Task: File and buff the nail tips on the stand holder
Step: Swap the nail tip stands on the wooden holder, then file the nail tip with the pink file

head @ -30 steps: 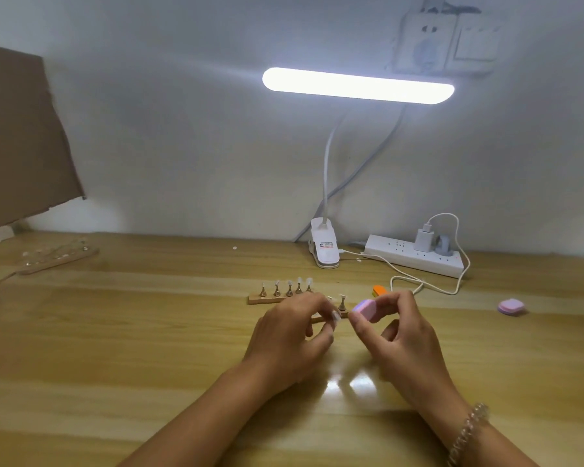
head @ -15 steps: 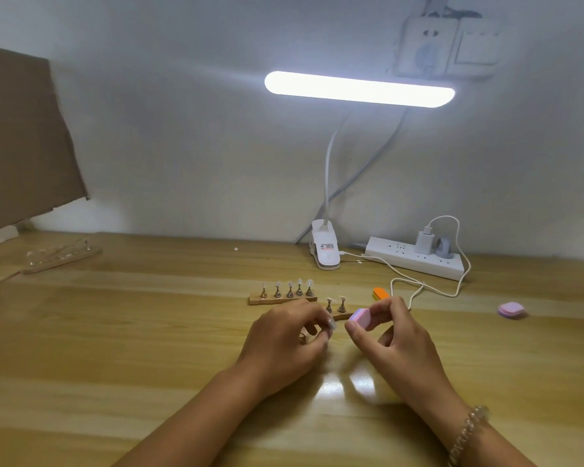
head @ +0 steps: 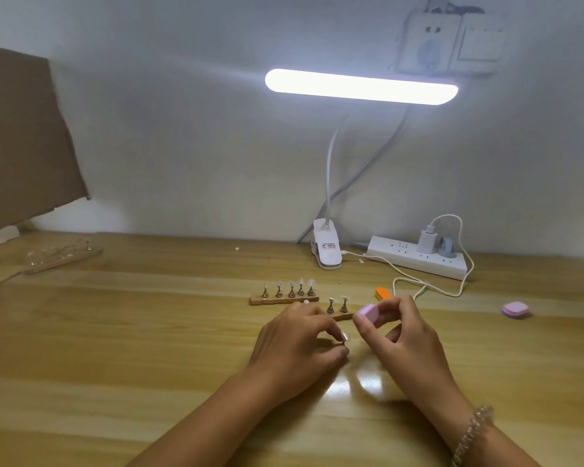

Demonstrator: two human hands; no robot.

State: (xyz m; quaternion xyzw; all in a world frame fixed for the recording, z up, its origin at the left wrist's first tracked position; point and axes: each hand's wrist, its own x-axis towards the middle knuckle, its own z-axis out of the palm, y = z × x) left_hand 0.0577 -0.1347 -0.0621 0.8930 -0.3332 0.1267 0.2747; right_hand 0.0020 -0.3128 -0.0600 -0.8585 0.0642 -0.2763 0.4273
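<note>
My left hand [head: 299, 342] pinches a small metal peg with a clear nail tip [head: 344, 338] between thumb and fingers, low over the table. My right hand [head: 397, 328] holds a pink buffer block [head: 367, 312] between thumb and fingertips, just right of the tip and apart from it. Behind my hands lies a wooden stand holder [head: 284, 299] with several pegs carrying nail tips. A second wooden holder [head: 341, 315] with two pegs sits right behind my left hand, partly hidden.
An orange buffer block [head: 382, 293] lies behind my right hand, and a pink block [head: 514, 310] far right. A clip lamp [head: 327, 252], power strip [head: 418, 259] and white cable stand at the back. Another holder [head: 61, 259] and cardboard [head: 24, 136] are at the left.
My left hand has drawn back toward me with the peg and nail tip, away from the near holder, uncovering its two pegs. My right hand with the pink block moved slightly nearer too.
</note>
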